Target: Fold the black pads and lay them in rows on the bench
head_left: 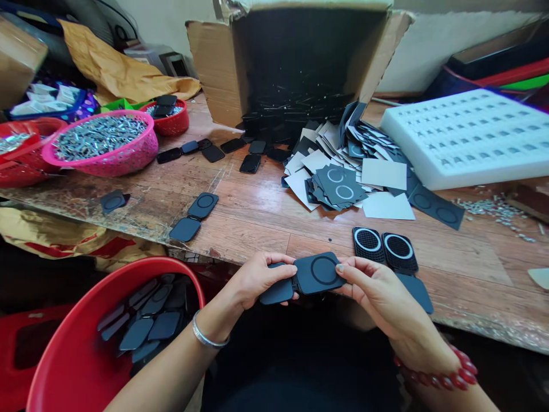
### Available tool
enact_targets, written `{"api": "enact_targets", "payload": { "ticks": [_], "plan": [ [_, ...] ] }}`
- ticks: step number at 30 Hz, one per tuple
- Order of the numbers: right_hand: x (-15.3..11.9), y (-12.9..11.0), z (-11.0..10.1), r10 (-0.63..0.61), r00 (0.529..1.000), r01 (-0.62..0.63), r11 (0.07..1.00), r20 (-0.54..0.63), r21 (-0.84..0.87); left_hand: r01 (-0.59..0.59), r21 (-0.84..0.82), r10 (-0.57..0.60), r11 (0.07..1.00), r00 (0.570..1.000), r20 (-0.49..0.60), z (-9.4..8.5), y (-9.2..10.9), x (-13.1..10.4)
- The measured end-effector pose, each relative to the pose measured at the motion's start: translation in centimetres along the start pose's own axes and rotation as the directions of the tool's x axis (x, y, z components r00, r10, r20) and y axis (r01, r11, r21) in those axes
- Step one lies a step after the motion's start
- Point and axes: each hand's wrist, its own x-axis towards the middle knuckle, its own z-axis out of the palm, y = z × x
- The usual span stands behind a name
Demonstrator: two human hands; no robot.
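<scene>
Pink basket [103, 163]: on the desk [257, 200], heaped with small metal parts [103, 137].
Red bin [62, 343]: below the desk's near edge, holding dark pads [148, 329].
Unfolded pad [185, 229]: flat on the desk, slanting up to the right, ring on its farther panel.
Left hand [253, 280]: grip clamped on the left part of the folding pad [317, 274], thumb by the hinge.
Folding pad: at the desk's near edge, opened out; long axis left to right, right end slightly higher, ringed panel rightward, ring facing up.
Cardboard box [217, 71]: at the back by a pale wall, its dark opening facing forward.
Card pile [338, 186]: loose before the box.
Right hand [377, 286]: grip pinched on the pad's right edge.
Ringed mesh panels [367, 246]: on the desk beyond the right hand.
Foam tray [472, 177]: white, slotted in rows.
Surface: worn, wood-patterned, scuffed most at left.
</scene>
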Motion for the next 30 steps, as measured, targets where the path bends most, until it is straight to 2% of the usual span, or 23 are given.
{"api": "enact_targets", "payload": {
  "ticks": [8,12,17,22,30],
  "plan": [
    [0.0,0.2,0.1,-0.029,0.999,0.027,0.998,-0.029,-0.047,-0.03,-0.011,0.03,0.999,1.0,0.0,0.1,-0.1,0.2],
    [-0.1,0.2,0.2,-0.027,0.997,0.024,0.998,-0.067,-0.051,-0.03,0.009,0.031,0.999,0.999,-0.032,0.4,0.0,0.1],
    [-0.2,0.6,0.1,-0.088,0.993,0.081,0.993,-0.078,-0.088,-0.062,0.037,0.064,0.997,0.996,-0.069,0.7,0.2,-0.2],
    [-0.1,1.0,0.0,-0.216,0.972,0.191,0.955,-0.09,-0.228,-0.081,0.029,0.083,0.996,0.992,-0.098,0.8,0.2,-0.3],
    [0.1,1.3,0.3,-0.423,0.899,0.328,0.824,-0.116,-0.462,-0.154,0.091,0.164,0.984,0.98,-0.114,0.5,-0.3,-0.2]
  ]
}}
